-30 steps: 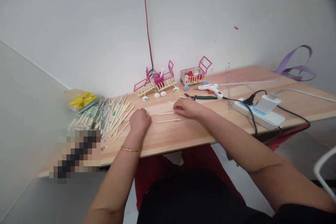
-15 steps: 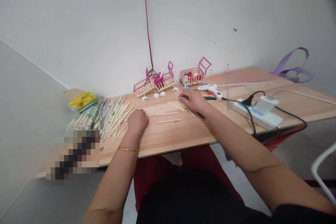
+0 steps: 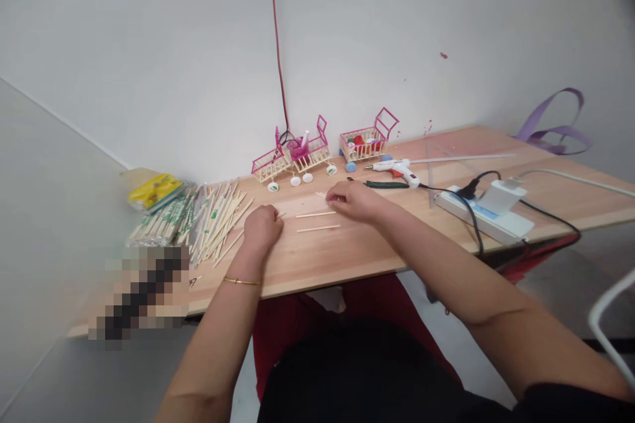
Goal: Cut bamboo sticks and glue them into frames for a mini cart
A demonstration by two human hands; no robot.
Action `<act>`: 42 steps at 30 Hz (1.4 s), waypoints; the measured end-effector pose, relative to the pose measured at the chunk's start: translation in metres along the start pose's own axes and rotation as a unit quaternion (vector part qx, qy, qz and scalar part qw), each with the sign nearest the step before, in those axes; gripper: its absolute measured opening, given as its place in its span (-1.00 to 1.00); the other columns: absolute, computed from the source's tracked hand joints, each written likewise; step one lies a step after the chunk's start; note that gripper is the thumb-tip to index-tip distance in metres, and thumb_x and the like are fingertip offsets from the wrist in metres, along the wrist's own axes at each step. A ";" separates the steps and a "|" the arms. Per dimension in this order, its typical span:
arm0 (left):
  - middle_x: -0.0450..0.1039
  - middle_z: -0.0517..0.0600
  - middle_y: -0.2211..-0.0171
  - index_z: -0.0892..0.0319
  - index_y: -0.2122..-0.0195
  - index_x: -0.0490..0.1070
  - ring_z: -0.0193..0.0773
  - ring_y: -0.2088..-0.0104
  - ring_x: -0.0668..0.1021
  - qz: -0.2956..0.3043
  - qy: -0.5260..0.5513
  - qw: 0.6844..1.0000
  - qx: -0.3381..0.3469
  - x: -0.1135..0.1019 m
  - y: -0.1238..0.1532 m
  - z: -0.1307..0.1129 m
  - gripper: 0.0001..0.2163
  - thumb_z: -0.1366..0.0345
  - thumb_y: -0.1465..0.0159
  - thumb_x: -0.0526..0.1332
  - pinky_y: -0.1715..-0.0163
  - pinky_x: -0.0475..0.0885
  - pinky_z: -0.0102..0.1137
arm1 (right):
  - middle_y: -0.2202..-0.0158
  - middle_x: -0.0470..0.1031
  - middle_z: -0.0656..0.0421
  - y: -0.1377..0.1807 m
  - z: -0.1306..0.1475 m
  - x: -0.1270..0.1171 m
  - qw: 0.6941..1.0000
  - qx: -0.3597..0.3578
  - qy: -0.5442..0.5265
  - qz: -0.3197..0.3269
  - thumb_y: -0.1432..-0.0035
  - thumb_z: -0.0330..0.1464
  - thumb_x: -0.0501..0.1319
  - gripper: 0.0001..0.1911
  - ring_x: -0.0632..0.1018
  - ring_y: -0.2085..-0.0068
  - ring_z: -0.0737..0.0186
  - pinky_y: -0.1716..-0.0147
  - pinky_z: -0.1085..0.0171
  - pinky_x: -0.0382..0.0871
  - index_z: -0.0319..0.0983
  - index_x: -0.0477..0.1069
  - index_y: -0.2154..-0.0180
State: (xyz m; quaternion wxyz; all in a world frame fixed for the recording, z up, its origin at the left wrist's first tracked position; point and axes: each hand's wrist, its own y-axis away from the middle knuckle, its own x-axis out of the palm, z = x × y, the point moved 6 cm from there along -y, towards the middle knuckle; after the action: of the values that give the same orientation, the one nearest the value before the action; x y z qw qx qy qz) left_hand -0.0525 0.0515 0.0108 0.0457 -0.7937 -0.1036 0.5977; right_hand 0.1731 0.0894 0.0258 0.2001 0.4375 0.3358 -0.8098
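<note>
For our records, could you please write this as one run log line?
left hand: holding stick; right hand: at more sticks, grip unclear; two sticks: apart on table; glue gun: beyond right hand

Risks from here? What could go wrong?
The right hand is close beside two short sticks on the table; a slip might knock them out of line.

The glue gun lies beyond that hand; its nozzle could burn if hot, which I can't tell.

The black cord runs past the power strip to the table's front edge, near the right forearm, and could snag.
</note>
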 end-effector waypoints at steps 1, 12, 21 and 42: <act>0.49 0.15 0.37 0.22 0.44 0.46 -0.04 0.27 0.50 -0.004 0.026 1.000 -0.002 0.000 0.000 0.000 -0.90 0.43 -0.03 0.16 0.27 0.30 -0.28 | 0.30 0.55 0.08 0.000 0.004 0.004 1.000 -0.009 0.003 0.014 -0.17 -0.37 0.18 -0.83 0.49 0.27 0.22 0.27 0.32 0.23 -0.28 0.51 0.26; 0.27 -0.14 0.64 0.26 0.30 0.47 -0.42 0.67 0.27 0.036 0.454 0.887 -0.080 0.015 -0.006 0.011 -0.69 0.16 0.01 0.23 0.64 0.16 -0.48 | 0.15 0.50 -0.01 0.004 0.013 0.026 0.990 -0.040 0.023 0.130 -0.04 -0.06 0.30 -0.55 0.50 0.14 0.03 0.17 0.22 0.19 -0.26 0.51 0.15; 0.27 -0.13 0.60 0.24 0.49 0.37 -0.45 0.59 0.34 -0.013 0.602 0.794 -0.080 0.006 -0.012 0.010 -0.70 0.13 0.09 0.36 0.57 0.26 -0.50 | 0.28 0.53 0.05 0.004 0.031 0.032 0.986 -0.091 -0.026 0.140 -0.12 -0.45 0.21 -0.85 0.49 0.26 0.19 0.27 0.29 0.24 -0.27 0.52 0.26; 0.48 -0.02 0.47 0.21 0.41 0.52 -0.29 0.40 0.47 0.028 0.455 0.875 0.164 0.006 -0.016 -0.079 -0.82 0.20 -0.12 0.27 0.32 0.37 -0.41 | 0.43 0.47 0.18 -0.007 0.021 0.017 0.988 -0.016 -0.148 -0.029 -0.22 -0.38 0.11 -0.78 0.41 0.35 0.30 0.31 0.36 0.19 -0.27 0.49 0.40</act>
State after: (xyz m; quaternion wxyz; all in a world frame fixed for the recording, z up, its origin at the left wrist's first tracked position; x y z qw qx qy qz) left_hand 0.0232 0.0723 0.0305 0.2009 -0.9617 0.0503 0.1797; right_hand 0.1472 0.0784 0.0221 0.2312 0.2995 0.3274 -0.8658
